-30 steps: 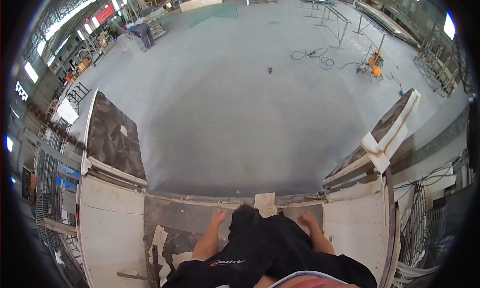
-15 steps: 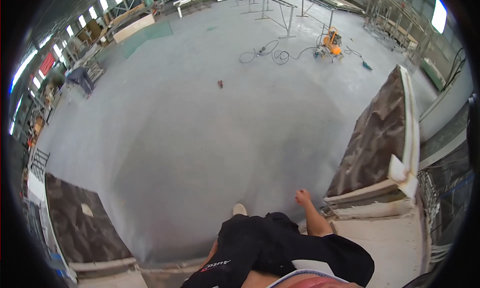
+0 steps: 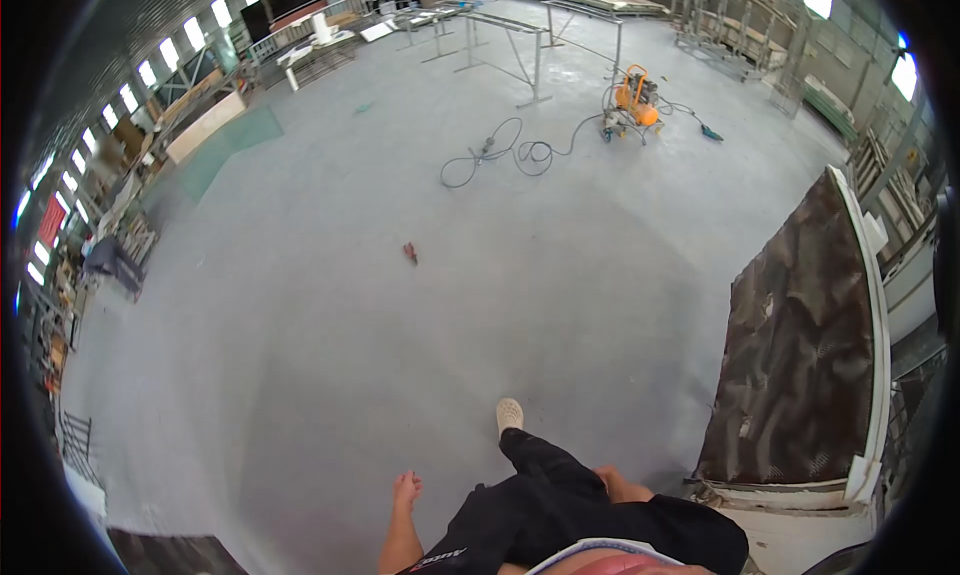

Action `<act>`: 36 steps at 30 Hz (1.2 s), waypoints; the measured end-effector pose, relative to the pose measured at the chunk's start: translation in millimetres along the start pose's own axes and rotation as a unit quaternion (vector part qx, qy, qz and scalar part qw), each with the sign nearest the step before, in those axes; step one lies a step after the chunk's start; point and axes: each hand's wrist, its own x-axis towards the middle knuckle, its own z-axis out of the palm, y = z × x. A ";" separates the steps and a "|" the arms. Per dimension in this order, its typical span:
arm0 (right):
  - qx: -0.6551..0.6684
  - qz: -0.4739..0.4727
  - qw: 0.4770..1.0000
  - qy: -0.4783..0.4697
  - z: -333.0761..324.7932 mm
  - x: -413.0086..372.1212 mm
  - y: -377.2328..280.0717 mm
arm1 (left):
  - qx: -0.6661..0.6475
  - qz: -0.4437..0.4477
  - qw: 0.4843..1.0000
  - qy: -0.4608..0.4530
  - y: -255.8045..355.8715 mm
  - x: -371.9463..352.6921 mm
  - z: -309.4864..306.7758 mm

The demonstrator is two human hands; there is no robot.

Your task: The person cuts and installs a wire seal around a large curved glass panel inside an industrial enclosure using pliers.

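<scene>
Floor (image 3: 450, 325) is spreading out grey and broad ahead as I am looking down through the head view. The left hand (image 3: 407, 488) is hanging above it, near the black clothing (image 3: 540, 520), its fingers looking loosely curled; I cannot tell whether it is gripping anything. The right hand (image 3: 607, 472) is showing only partly beside that clothing, so I cannot tell its state. Nearby, I am seeing the dark-faced panel (image 3: 800, 345) standing to its right. A small reddish object (image 3: 410, 253) is lying well ahead of the left hand.
</scene>
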 end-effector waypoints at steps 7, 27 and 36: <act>-0.001 -0.347 0.930 0.122 -62.9 -127.0 -473.1 | 0.079 -0.024 0.985 -0.151 181.6 86.6 52.4; 0.110 -0.122 0.980 0.114 -87.0 -62.9 -948.2 | 0.077 0.013 0.992 -0.102 765.5 563.5 117.8; 0.162 -0.004 0.985 0.061 -64.6 24.4 -1200.1 | 0.074 0.107 0.984 -0.120 1061.1 722.5 158.2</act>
